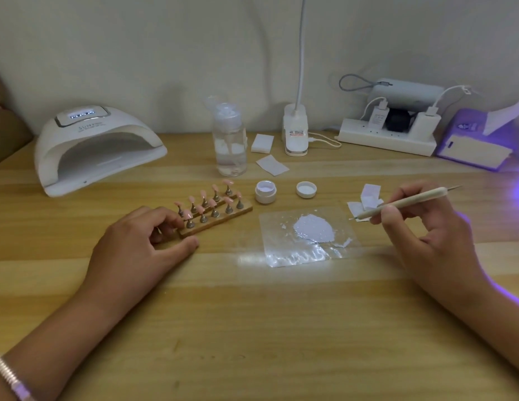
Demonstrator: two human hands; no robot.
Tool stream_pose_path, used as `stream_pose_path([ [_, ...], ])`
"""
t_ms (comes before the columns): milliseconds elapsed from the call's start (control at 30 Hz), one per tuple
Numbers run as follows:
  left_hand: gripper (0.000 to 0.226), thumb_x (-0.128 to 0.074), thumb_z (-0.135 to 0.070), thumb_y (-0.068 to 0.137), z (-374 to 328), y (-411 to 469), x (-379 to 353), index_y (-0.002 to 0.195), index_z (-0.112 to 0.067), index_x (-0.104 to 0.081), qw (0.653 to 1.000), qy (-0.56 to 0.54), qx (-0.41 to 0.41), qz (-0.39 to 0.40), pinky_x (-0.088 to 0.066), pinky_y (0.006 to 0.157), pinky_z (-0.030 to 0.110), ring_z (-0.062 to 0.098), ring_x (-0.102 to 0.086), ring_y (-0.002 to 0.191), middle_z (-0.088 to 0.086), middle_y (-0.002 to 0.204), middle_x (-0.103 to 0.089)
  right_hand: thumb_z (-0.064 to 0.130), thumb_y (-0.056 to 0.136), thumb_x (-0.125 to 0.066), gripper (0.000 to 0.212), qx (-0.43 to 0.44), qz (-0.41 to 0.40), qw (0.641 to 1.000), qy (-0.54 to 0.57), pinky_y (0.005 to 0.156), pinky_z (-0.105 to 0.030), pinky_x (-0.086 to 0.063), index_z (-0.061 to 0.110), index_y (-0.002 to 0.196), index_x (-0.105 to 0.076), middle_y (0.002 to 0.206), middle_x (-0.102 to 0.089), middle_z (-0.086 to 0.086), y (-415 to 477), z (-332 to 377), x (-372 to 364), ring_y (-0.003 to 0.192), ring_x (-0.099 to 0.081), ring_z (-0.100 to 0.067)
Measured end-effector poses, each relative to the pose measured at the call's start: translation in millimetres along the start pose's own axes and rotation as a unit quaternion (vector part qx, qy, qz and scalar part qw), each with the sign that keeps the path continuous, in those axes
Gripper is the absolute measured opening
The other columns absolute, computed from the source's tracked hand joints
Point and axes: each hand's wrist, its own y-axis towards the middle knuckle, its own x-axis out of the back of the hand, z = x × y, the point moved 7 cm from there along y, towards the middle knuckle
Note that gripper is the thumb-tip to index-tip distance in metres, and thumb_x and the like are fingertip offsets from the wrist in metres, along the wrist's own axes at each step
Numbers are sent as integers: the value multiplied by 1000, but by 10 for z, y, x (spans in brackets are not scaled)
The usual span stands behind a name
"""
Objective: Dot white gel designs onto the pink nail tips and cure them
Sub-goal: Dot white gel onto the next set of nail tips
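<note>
So the pink nail tips point(212, 198) sit on little metal pegs, two rows of them, on a wooden stand point(220, 219). The stand is on the tabletop point(252, 314), just in front of the open gel jar point(265, 192) and left of the clear sheet point(296, 256) with the blob of white gel point(312, 225) on it.

The left hand point(142, 241) pinches the near-left end of the stand, fingers curled on top and thumb at the front edge. The right hand point(420, 227) grips the dotting tool point(406, 201) like a pen, with the lower tip aimed left toward the blob but not in it yet.

My take on handling: those tips look feather-light and are probably only perched on the pegs, so I wouldn't touch them directly, since they'd likely pop off or smudge. Take hold of the wood base at its ends, like the left hand does, and keep it level. It seems stiff and light, so it'd slide easily if bumped, and pinning it down while dotting makes sense.

The gel looks thick and sticky, so a tiny pickup on the tool tip should be plenty.

For curing, I'd slide the whole stand flat into the lamp point(93, 151) at back left, which has its display lit.
</note>
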Motion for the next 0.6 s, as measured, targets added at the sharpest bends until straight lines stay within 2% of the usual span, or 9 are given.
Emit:
stream_pose_path([
  [167, 30, -85, -40, 68, 10, 8, -34, 92, -39, -67, 1000, -13, -8, 2, -41, 69, 29, 1, -56, 79, -15, 90, -64, 38, 87, -57, 6, 1, 10, 1000, -7, 64, -4, -41, 33, 91, -55, 86, -70, 10, 18, 30, -37, 81, -63, -9],
  [233, 29, -85, -39, 69, -11, 9, -31, 93, -38, -69, 1000, -10, -17, -1, -41, 67, 27, 1, -56, 77, -14, 89, -64, 34, 89, -58, 3, 10, 18, 1000, -12, 65, -7, -43, 34, 92, -59, 88, -70, 10, 24, 47, -56, 81, -62, -11],
  [333, 22, -85, -37, 68, -29, 32, -35, 81, -39, -67, 1000, -10, -21, -1, -42, 66, 22, 3, -56, 75, -14, 85, -65, 28, 91, -60, 4, 28, 33, 999, -21, 60, -13, -43, 31, 92, -63, 90, -68, 12, 28, 59, -92, 78, -62, -15],
  [400, 23, -85, -39, 68, -18, 40, -50, 80, -41, -65, 1000, -16, -10, 3, -44, 65, 24, 6, -56, 74, -16, 85, -65, 32, 90, -57, 6, 37, 42, 998, -22, 59, -13, -43, 30, 92, -62, 89, -67, 12, 31, 70, -113, 79, -62, -17],
  [467, 23, -84, -39, 70, -31, 39, -59, 86, -40, -67, 1000, -12, -11, 2, -46, 65, 28, 8, -56, 73, -16, 85, -65, 31, 89, -56, 6, 44, 45, 998, -17, 64, -20, -46, 29, 92, -62, 88, -67, 12, 36, 79, -127, 80, -63, -17],
  [533, 22, -83, -34, 73, -56, 47, -57, 93, -31, -73, 1000, 6, -23, -6, -49, 68, 33, 13, -59, 74, -13, 87, -67, 23, 91, -61, 5, 44, 47, 998, -13, 68, -21, -47, 28, 91, -62, 88, -67, 11, 36, 74, -133, 80, -63, -17],
  [600, 18, -83, -27, 75, -83, 58, -33, 91, -23, -76, 1000, 12, -25, -11, -50, 71, 34, 16, -60, 76, -9, 86, -69, 13, 89, -65, 16, 25, 42, 999, -4, 68, -17, -46, 29, 88, -62, 87, -68, 11, 43, 54, -117, 79, -63, -14],
])
